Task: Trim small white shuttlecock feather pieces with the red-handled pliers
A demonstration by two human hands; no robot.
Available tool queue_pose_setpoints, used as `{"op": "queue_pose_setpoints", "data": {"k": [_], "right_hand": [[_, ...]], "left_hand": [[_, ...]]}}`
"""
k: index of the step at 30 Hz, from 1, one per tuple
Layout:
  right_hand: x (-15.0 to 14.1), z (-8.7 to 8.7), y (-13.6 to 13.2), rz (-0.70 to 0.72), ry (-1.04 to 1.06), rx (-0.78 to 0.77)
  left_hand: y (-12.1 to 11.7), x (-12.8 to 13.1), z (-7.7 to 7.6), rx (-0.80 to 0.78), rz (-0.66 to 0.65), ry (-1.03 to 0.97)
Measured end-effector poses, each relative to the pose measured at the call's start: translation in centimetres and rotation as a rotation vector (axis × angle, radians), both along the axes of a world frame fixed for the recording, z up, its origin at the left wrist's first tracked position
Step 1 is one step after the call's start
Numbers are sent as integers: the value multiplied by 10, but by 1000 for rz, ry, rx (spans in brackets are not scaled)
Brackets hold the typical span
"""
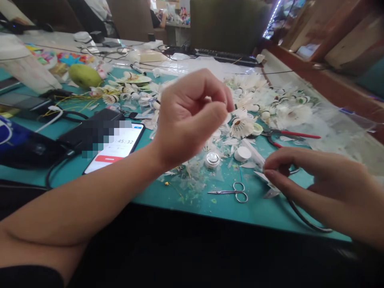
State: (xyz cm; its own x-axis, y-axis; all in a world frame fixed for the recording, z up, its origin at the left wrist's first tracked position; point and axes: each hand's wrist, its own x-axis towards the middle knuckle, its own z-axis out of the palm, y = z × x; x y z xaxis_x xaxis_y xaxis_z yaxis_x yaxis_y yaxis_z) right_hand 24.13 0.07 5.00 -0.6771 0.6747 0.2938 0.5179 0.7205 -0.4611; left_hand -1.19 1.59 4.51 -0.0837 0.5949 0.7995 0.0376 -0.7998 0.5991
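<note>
My left hand (192, 120) is raised over the middle of the table. Its fingers curl in and the thumb presses toward them; a tiny pale bit shows there, too small to name. On the right, my right hand (318, 184) pinches thumb and forefinger together, and what lies between them is unclear. Pale, feather-like scraps (271, 192) lie just under those fingertips. Small scissors (229, 192) rest on the green mat between the hands. Behind them are a small silvery round container (212, 160) and a white round piece (242, 154). Feather shuttlecocks (241, 126) lie beyond my left hand.
Red-handled pliers (300, 134) lie behind my right hand. Left of my forearm are a lit phone (120, 146), a black power bank (93, 126) and cables. A green mango-like fruit (85, 76) sits further back. Clear plastic sheeting (339, 124) covers the right side.
</note>
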Motion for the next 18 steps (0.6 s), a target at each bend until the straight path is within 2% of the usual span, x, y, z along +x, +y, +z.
{"op": "queue_pose_setpoints", "data": {"k": [3,7,11,14,18], "right_hand": [[-2,-1,-4,16,23,15],[-6,-3,-13,8,74,-12],[-10,-3,-19,10,139,-18],[-14,-4,-19,45,200,-96],[-18,-6,-15,17,266,-139]], "left_hand": [[-12,4,-6,-165,-92,207],[-20,9,-11,-164,-192,395],[-21,12,-11,-146,-230,474],[-22,13,-10,-132,-220,494],[-23,14,-10,-131,-229,492]]}}
